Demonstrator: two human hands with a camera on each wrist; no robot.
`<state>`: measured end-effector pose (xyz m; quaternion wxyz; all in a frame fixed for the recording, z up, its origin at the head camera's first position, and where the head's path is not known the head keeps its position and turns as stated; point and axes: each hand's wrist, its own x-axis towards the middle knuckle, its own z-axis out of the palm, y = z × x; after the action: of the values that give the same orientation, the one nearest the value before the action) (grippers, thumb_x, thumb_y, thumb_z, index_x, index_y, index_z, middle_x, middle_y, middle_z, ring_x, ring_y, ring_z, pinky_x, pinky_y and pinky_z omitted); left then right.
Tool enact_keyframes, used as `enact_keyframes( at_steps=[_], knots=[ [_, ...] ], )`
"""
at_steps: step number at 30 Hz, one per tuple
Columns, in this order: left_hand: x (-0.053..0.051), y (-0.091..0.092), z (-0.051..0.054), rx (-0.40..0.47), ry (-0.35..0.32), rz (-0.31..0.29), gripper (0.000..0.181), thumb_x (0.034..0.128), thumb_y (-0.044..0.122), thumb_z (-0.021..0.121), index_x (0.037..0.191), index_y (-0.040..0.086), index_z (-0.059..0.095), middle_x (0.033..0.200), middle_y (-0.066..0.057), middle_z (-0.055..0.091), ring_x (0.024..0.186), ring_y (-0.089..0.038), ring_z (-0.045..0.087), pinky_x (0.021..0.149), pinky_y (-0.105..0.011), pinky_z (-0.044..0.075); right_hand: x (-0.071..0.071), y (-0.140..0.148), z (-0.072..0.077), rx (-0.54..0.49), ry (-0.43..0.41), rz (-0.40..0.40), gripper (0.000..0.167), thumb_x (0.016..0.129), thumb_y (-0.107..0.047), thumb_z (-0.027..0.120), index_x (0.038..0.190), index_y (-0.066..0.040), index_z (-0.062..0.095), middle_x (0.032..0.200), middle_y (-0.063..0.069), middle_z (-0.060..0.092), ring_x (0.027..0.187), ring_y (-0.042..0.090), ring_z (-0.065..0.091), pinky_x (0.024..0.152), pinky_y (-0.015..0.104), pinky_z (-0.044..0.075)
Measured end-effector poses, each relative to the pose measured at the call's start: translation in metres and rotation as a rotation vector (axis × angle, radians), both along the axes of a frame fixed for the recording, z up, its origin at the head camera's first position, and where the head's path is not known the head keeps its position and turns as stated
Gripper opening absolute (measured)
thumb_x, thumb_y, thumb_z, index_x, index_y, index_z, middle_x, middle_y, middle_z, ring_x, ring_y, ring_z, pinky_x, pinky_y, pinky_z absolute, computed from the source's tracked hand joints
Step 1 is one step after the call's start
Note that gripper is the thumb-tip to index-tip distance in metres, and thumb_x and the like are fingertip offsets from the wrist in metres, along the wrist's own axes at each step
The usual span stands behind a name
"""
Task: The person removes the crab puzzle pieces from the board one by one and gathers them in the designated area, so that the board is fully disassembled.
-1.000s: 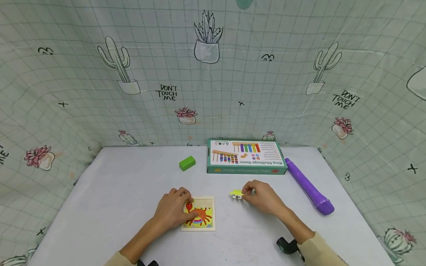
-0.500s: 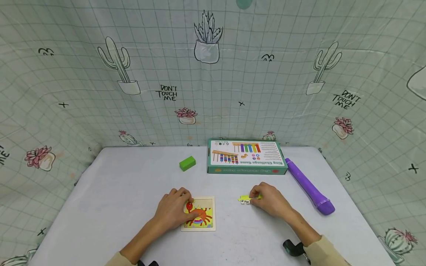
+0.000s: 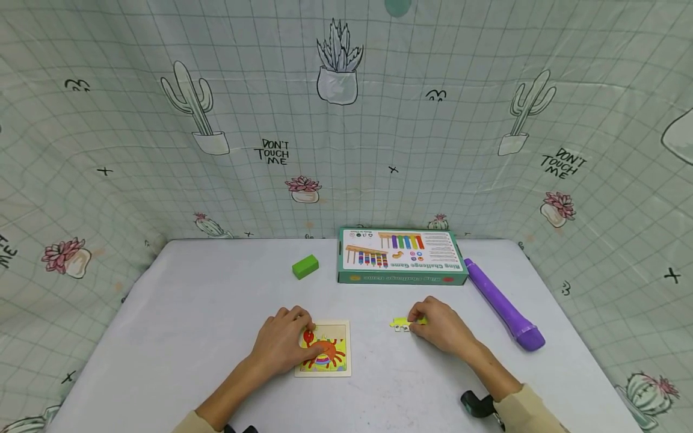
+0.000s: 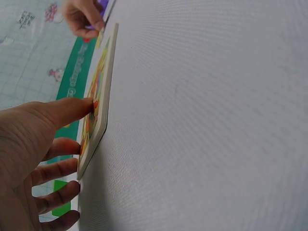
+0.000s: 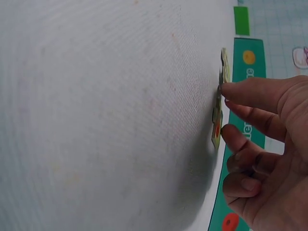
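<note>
A square crab jigsaw puzzle (image 3: 330,355) in a pale frame lies on the white table. My left hand (image 3: 278,341) rests over its left side. In the left wrist view the thumb (image 4: 72,109) presses on the picture, while the index fingertip touches the board's edge and the other fingers spread beside it. To the right, my right hand (image 3: 441,325) pinches a yellow jigsaw strip (image 3: 399,324) with a knobbed edge. Seen edge-on in the right wrist view, the strip (image 5: 218,127) lies low at the table, partly covered by thumb and fingers; whether it is one piece or joined pieces, I cannot tell.
Behind the hands stands a green Ring Challenge Game box (image 3: 402,257). A green block (image 3: 305,266) sits left of it, and a purple microphone-shaped stick (image 3: 503,305) lies along the right. A patterned cloth (image 3: 346,150) hangs around the table's back and sides.
My right hand has moved right and slightly nearer with the yellow strip, then almost stopped. The left hand and crab puzzle have stayed in place.
</note>
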<state>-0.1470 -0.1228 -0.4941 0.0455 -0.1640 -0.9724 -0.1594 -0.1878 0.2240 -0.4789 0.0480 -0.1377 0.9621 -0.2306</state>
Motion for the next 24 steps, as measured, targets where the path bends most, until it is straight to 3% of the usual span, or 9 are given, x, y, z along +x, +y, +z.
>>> enact_keyframes(
  at_steps=[24],
  knots=[
    [0.0003, 0.0005, -0.0001, 0.019, 0.009, 0.000, 0.042, 0.0762, 0.059, 0.079, 0.090, 0.021, 0.067, 0.108, 0.004, 0.063, 0.095, -0.022, 0.055, 0.078, -0.043, 0.047, -0.0013, 0.0010, -0.0030, 0.000, -0.015, -0.033, 0.007, 0.084, -0.013, 0.077, 0.086, -0.017, 0.071, 0.093, 0.000, 0.056, 0.083, 0.016, 0.052, 0.082, 0.040, 0.046]
  ],
)
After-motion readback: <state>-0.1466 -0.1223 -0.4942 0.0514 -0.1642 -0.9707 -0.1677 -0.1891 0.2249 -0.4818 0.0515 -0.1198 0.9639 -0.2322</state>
